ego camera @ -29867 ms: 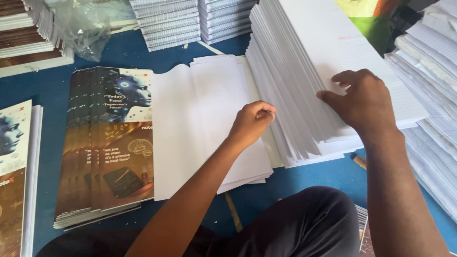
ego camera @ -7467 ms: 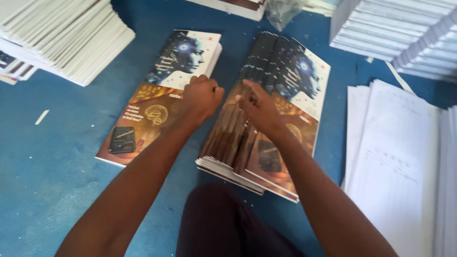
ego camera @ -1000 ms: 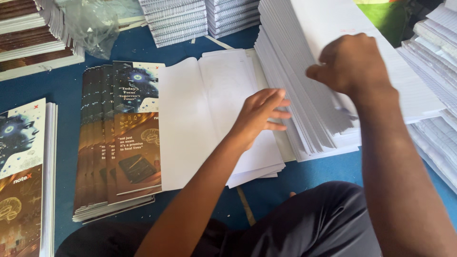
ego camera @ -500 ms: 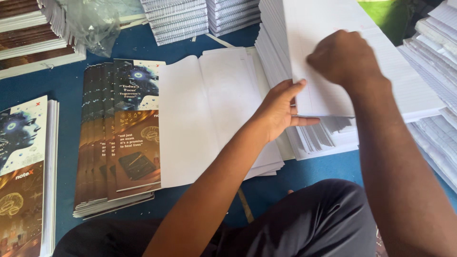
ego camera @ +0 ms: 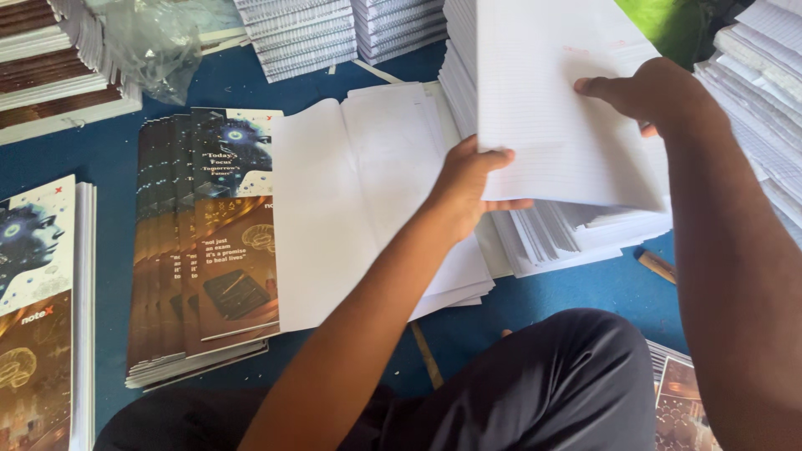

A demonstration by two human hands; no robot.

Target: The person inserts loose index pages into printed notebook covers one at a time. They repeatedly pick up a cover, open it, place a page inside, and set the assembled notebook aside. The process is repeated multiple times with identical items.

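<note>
Both my hands hold a bundle of ruled white sheets [ego camera: 555, 108], lifted off the tall paper stack [ego camera: 576, 238] at the right. My left hand [ego camera: 469, 182] grips the bundle's lower left edge, thumb on top. My right hand [ego camera: 647, 96] pinches its right edge. Left of the stack lies a flatter pile of opened white sheets [ego camera: 359, 192]. Further left is a fanned pile of printed notebook covers [ego camera: 209, 242], dark brown with a blue face picture.
Another stack of covered notebooks [ego camera: 42, 309] lies at the far left. Stacks of white pages [ego camera: 309, 33] stand at the back, and more [ego camera: 769, 75] at the right. Crumpled clear plastic [ego camera: 150, 42] sits at the top left. A small wooden stick [ego camera: 658, 266] lies on the blue floor [ego camera: 576, 292].
Over the last second my hands separated a bundle from the tall stack's top and raised it. My left hand went from the flat pile to the bundle's edge.
</note>
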